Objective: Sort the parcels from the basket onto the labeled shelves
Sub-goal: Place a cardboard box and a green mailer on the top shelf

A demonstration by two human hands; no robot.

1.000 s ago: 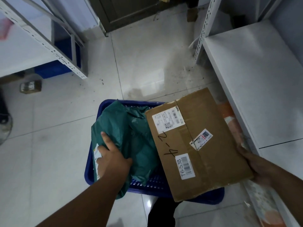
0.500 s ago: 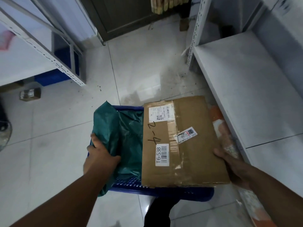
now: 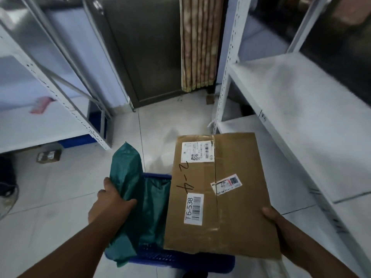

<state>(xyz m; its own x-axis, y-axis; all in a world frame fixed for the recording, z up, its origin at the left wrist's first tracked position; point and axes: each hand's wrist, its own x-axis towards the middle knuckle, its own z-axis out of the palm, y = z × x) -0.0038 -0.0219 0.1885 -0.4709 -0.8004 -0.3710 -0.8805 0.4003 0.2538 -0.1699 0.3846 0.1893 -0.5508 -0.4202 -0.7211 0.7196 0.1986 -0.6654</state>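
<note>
1. right hand (image 3: 275, 219) grips the near right corner of the flat brown cardboard parcel (image 3: 236, 197), thumb on top, fingers hidden under it. parcel is held up over the blue plastic basket (image 3: 176, 257), marked "4-2" in pen, with a "t6-538" barcode label.
2. left hand (image 3: 112, 203) clutches the green plastic mailer bag (image 3: 128, 187) along its left edge, thumb curled over the film. bag is half up, its lower part in the basket.
3. handling guess: cardboard looks stiff and thin, likely light; a corner grip lets it sag or swing, so support from under the middle is safer. mailer is soft and slippery, so take a bunched handful, not a pinch.
4. basket sits on the white tiled floor (image 3: 60, 197).
5. white metal shelf (image 3: 301, 109) runs along the right, just beside the parcel; another white rack (image 3: 60, 93) far left. shelf labels not readable.
</note>
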